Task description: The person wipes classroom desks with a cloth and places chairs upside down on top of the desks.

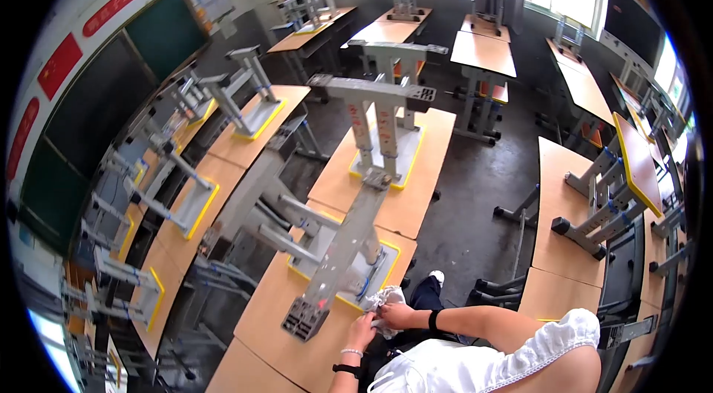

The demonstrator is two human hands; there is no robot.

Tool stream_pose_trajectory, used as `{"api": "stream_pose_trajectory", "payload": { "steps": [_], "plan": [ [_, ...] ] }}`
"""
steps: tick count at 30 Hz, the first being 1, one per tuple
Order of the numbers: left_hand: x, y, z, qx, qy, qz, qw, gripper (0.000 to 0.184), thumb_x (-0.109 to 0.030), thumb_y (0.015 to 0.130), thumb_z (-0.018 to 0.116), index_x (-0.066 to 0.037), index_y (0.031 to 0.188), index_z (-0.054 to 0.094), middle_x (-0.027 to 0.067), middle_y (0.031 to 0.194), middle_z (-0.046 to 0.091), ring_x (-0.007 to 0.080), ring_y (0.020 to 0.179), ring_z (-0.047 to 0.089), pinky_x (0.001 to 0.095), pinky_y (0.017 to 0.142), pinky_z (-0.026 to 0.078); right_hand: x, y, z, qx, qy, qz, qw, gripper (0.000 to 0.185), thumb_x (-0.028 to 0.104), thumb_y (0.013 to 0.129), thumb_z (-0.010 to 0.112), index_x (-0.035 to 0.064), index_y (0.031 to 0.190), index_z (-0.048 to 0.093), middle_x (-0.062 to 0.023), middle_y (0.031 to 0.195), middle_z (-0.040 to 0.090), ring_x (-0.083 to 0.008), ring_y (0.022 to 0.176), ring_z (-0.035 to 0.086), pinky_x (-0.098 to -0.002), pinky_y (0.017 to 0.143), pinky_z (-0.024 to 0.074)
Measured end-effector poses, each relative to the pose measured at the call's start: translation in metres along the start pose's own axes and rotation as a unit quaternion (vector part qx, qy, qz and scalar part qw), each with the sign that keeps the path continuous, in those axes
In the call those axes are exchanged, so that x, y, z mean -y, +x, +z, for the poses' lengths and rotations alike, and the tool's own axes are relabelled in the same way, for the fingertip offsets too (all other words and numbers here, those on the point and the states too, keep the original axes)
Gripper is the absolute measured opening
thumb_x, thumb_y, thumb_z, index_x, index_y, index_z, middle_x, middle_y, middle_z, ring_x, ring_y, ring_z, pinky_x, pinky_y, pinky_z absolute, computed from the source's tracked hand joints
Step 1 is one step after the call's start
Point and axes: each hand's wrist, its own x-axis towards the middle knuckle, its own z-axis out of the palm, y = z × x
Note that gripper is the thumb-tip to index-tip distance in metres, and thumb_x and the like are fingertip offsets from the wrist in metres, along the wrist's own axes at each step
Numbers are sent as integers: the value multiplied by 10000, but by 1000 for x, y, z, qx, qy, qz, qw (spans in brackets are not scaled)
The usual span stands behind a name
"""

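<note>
A crumpled whitish cloth (388, 295) is bunched between my hands at the near edge of a desk. My left hand (362, 331), with a bracelet and a black band at the wrist, has its fingers closed on the cloth's left side. From the right, my right hand (395, 316) grips the same cloth, a black band around its wrist. Just beyond them an upturned stool (334, 259) rests seat-down on the wooden desktop (278, 319), its grey metal legs pointing up. The stool's yellow-edged seat lies close to my fingers.
Another upturned stool (386, 122) stands on the desk ahead. Across the aisle floor (468, 207), a stool (609, 178) lies tilted on the right-hand desks (564, 244). More desks with upturned stools fill the left side, before a blackboard (96, 100).
</note>
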Motion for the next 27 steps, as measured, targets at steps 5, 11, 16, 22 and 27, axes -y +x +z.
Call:
{"api": "stream_pose_trajectory", "payload": {
  "steps": [5, 11, 16, 22, 27],
  "plan": [
    [38, -63, -4, -4, -64, -105, 992, 251, -41, 663, 558, -41, 914, 574, 165, 892, 604, 335, 866, 570, 393, 748, 464, 33, 15, 20, 130, 72, -155, 977, 635, 456, 794, 546, 29, 1241, 405, -197, 1277, 395, -325, 1200, 373, -390, 989, 320],
    [60, -139, -7, -77, -83, -186, 976, 267, -39, 653, 552, -35, 918, 585, 170, 907, 610, 332, 860, 578, 385, 760, 469, 82, 45, 48, 185, 79, -220, 954, 688, 527, 803, 487, 68, 1298, 351, -148, 1372, 299, -296, 1258, 304, -425, 1010, 284],
    [55, -160, -18, -96, -60, -211, 971, 315, -115, 703, 590, -48, 1011, 578, 157, 959, 607, 310, 900, 577, 365, 802, 461, 91, 71, 45, 197, 6, -227, 954, 667, 523, 814, 465, 145, 1339, 305, -42, 1436, 195, -227, 1317, 193, -537, 990, 249],
    [56, -142, -20, -167, 69, -193, 964, 410, -176, 730, 610, -28, 1101, 518, 162, 1090, 509, 330, 976, 518, 393, 826, 439, 87, 107, 39, 210, -74, -264, 938, 561, 331, 854, 459, 170, 1357, 268, -6, 1449, 162, -196, 1321, 190, -515, 1010, 246],
    [86, -118, -26, -187, 223, -255, 922, 499, -199, 720, 592, -42, 1176, 465, 151, 1163, 449, 332, 1066, 445, 437, 882, 384, 92, 163, 41, 121, -109, -239, 957, 455, 203, 841, 439, 171, 1290, 381, -14, 1381, 304, -201, 1260, 300, -482, 963, 330]
  ]
}}
